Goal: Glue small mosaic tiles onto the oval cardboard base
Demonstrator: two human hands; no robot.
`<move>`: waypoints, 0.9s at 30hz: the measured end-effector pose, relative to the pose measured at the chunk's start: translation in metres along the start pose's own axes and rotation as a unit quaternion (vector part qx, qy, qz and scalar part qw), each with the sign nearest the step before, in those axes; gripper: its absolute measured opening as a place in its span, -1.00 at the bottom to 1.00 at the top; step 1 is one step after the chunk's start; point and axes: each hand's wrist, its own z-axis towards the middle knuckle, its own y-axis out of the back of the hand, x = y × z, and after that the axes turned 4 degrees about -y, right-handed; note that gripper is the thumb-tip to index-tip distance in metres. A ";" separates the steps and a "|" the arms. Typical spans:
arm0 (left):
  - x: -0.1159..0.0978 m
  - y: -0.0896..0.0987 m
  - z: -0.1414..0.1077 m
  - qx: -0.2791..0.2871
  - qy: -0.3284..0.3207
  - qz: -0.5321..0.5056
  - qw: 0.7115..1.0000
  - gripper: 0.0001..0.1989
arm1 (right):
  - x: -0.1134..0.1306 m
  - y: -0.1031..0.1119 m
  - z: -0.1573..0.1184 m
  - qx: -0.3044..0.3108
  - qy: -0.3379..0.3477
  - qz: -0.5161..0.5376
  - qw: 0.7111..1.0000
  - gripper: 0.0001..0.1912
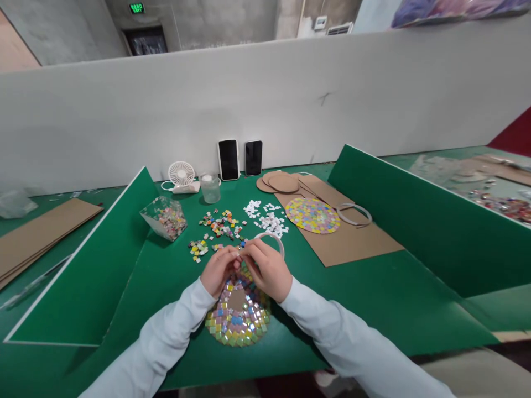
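Note:
My left hand [222, 269] and my right hand [266, 269] meet at the fingertips, pinched closed over the far part of a round mosaic disc [238, 335]. What they pinch is too small to make out. Colourful square tiles cover the disc in rings, leaving a bare brown patch in its middle; my hands hide its far edge. Just beyond my right hand lies a white roll of tape [277, 239], partly covered. Loose coloured tiles [223, 225] and yellow-green tiles [198, 250] are scattered past my left hand, with small white squares [271, 223] to their right.
A clear bag of tiles [168, 219], a glass [210, 189], a small fan [181, 176] and two phones [228, 160] stand behind. Rightward, a tiled disc [313, 215] and another tape ring [365, 223] rest on cardboard [352, 249]. Green panels [398, 210] flank both sides.

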 end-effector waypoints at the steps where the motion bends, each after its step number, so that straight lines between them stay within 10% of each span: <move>1: -0.001 -0.001 -0.001 0.002 0.004 -0.019 1.000 -0.82 | 0.000 0.000 0.000 -0.009 0.005 0.009 1.000 -0.81; 13: -0.008 0.011 0.005 -0.051 -0.024 -0.121 0.991 -0.85 | 0.000 0.004 0.000 -0.050 0.002 0.039 0.998 -0.85; 27: -0.011 0.018 0.007 -0.113 -0.021 -0.024 0.993 -0.75 | -0.005 0.002 0.004 0.209 -0.192 -0.217 0.934 -0.74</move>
